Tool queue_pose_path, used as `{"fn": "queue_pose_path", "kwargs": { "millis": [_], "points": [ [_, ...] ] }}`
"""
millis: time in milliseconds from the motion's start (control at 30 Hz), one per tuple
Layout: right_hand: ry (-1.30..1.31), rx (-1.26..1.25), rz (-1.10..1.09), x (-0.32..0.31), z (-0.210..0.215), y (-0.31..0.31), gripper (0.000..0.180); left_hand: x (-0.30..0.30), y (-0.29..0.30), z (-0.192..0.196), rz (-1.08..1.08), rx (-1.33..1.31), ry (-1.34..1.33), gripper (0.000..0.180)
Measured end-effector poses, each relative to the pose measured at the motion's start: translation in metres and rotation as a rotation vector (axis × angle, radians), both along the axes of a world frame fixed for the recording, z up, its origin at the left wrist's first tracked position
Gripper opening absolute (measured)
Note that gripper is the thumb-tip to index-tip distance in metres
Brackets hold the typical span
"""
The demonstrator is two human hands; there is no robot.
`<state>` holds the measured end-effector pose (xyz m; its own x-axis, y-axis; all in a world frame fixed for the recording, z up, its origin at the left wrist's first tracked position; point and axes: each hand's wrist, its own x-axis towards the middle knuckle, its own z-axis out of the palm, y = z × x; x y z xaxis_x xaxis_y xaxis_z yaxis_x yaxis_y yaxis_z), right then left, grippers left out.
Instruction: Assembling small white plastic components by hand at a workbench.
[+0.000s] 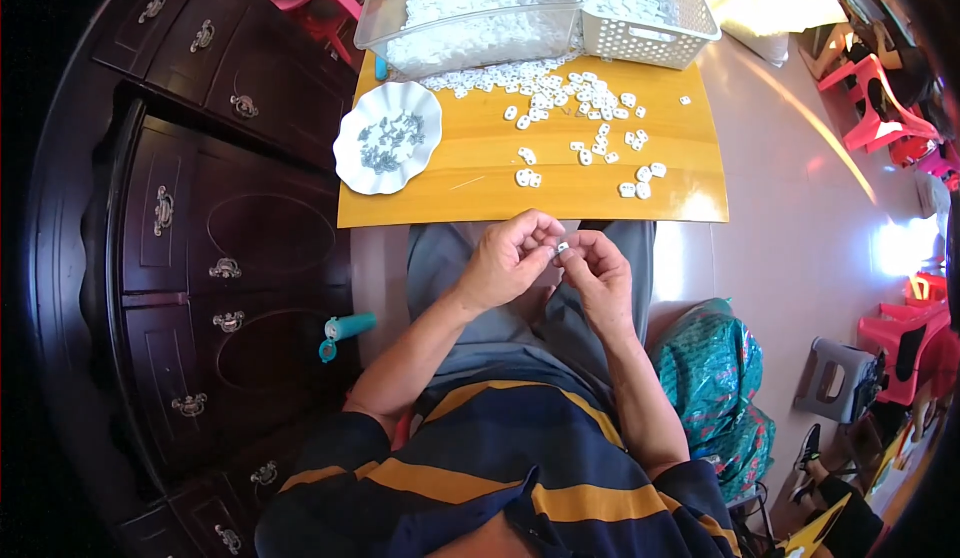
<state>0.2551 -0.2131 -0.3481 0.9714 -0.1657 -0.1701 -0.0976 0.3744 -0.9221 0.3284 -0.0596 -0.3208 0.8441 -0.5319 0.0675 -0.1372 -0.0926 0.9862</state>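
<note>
Just beyond the table's near edge, above my lap, my left hand (511,261) and my right hand (603,283) meet fingertip to fingertip. Between them is a small white plastic piece (562,247) with a dark opening. Both hands are closed in a pinch at this piece, and the fingers partly cover it. Similar white pieces lie on the yellow wooden table (440,208): a small group (527,179) ahead of my hands, another group (643,190) to the right, and a larger scatter (595,98) farther back.
A white scalloped dish (350,158) with small grey metallic-looking parts stands at the table's left. Behind, a clear bin (480,28) and a perforated basket (650,48) hold many white pieces. Dark drawers (260,208) flank the left; a green plastic bag (710,378) sits on the right.
</note>
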Motion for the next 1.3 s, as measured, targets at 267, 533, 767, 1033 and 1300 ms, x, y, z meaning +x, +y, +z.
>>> {"fn": "queue_pose_path", "kwargs": {
  "millis": [267, 533, 767, 1033, 1300],
  "points": [
    [-0.036, -0.077, -0.009, -0.001, -0.003, -0.002, 0.009, 0.0, -0.004, 0.001, 0.002, 0.041, -0.032, 0.015],
    [-0.015, 0.0, 0.066, -0.002, -0.003, -0.004, 0.005, -0.001, -0.006, -0.006, 0.026, 0.068, -0.06, 0.016],
    [-0.031, 0.098, 0.105, -0.002, -0.001, -0.007, 0.008, 0.0, -0.005, 0.002, 0.002, 0.065, -0.082, 0.019],
    [-0.018, 0.101, 0.089, -0.002, 0.001, -0.003, 0.008, 0.001, -0.001, 0.009, -0.011, 0.09, -0.095, 0.019],
    [0.083, 0.057, 0.116, -0.001, -0.006, -0.005, 0.009, 0.001, 0.0, 0.016, -0.019, 0.106, -0.109, 0.017]
  ]
}}
